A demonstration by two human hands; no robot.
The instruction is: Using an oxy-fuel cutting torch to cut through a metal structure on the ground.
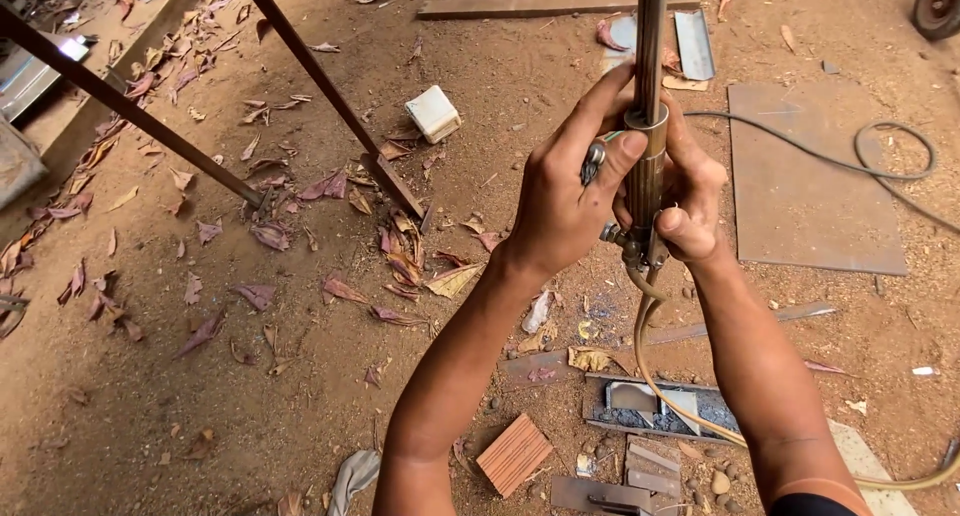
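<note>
Two bare hands are meeting around one upright tool above a dirt floor [300, 376]. The left hand [565, 201] is wrapping its fingers around the brass-coloured torch handle [646, 171], the thumb pressing near the top of the handle and the fingers pinching a small metal knob [594, 162] at its side. The right hand [692, 191] is closing on the same handle from the far side, its thumb curling in at the valve block [630, 246] at the lower end. A steel tube [650, 36] is rising from the handle out of the top edge, and a tan hose [650, 346] is looping down from the valve block and running off to the lower right.

Below the hands, a shallow metal channel [660, 406] holding scrap pieces is lying on the ground, with a reddish ribbed brick [513, 454] just to its left and small plates [640, 471] near it. A flat rusty steel sheet [800, 186] is lying to the right, a dark cable [880, 156] crossing it. Two slanting steel bars [330, 86] are crossing the upper left, dry leaves [400, 256] gathering around their feet. A white box [433, 113] is sitting well apart, beyond the leaves. A wooden plank [520, 6] is lying along the top.
</note>
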